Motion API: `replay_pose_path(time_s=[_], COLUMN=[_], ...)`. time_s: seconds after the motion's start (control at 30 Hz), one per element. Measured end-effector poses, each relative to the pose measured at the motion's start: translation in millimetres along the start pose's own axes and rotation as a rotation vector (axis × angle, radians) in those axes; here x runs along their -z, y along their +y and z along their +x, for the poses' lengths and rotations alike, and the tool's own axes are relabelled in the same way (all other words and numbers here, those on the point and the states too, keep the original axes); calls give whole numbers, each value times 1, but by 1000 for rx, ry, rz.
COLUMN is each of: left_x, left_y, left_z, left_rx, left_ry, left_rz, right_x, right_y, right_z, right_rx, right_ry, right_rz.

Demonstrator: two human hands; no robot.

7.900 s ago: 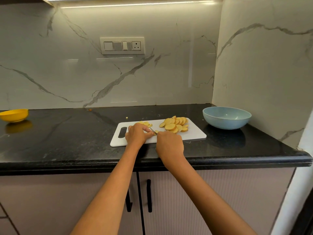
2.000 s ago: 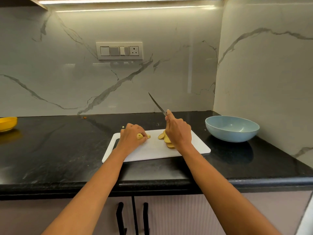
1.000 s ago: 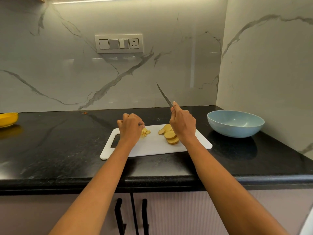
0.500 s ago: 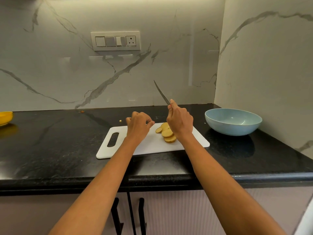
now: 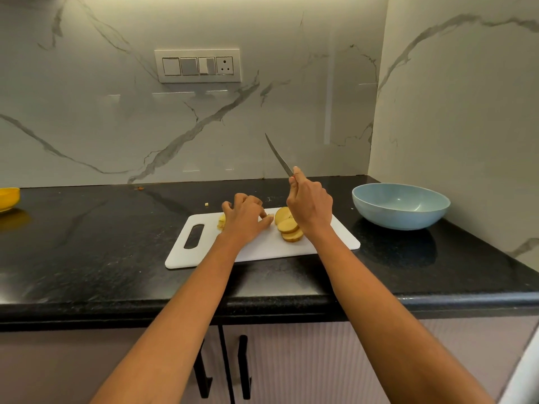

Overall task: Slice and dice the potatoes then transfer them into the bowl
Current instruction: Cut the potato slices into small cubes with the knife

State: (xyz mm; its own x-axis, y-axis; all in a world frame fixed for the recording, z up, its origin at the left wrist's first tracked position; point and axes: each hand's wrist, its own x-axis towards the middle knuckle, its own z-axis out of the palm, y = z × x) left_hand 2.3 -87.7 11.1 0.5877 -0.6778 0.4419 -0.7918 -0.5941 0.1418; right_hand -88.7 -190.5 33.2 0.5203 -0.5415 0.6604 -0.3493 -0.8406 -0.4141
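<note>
A white cutting board [image 5: 329, 243] lies on the black counter. Round potato slices [image 5: 287, 227] are stacked near its middle, partly behind my right hand. My right hand [image 5: 310, 207] is shut on a knife [image 5: 278, 156], its blade pointing up and to the left, clear of the board. My left hand [image 5: 245, 218] rests on the board with fingers curled, fingertips reaching toward the slices. A few diced potato bits [image 5: 221, 221] peek out at its left side. The light blue bowl [image 5: 401, 205] stands to the right of the board.
A yellow bowl [image 5: 8, 196] sits at the counter's far left edge. One stray potato bit [image 5: 206, 204] lies on the counter behind the board. Marble walls close off the back and right. Cabinet doors with black handles [image 5: 243, 365] are below the counter edge.
My left hand has slid right along the board toward the slices, leaving diced bits behind it. The right hand keeps the knife raised.
</note>
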Motion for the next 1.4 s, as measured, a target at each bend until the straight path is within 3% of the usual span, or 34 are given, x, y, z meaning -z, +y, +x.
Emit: replay_pose_path(time_s=[0.13,0.37,0.47,0.6,0.77,1.1,1.4], left_x=[10,15,15,21,27,30,38], left_y=[-14,-12,-3,6,7,3,19], left_z=[-22,-52,-44,-24,-8,-4,-9], left_rx=[31,8,-36,18,82,82,127], left_ry=[152,107,27,-212,-404,-508,-472], left_rz=[-159,-153,-47,177,45,36,219], right_x=[3,19,20,20,20,17,18], right_y=[-2,-6,-8,-7,-7,-5,-5], right_z=[-7,-28,-37,-40,-37,-35,-34], right_rx=[18,-45,-65,-69,-67,-60,-54], right_ry=[-43,-34,-30,-61,-98,-88,-76], right_rz=[-27,-4,1,-14,-29,-21,-16])
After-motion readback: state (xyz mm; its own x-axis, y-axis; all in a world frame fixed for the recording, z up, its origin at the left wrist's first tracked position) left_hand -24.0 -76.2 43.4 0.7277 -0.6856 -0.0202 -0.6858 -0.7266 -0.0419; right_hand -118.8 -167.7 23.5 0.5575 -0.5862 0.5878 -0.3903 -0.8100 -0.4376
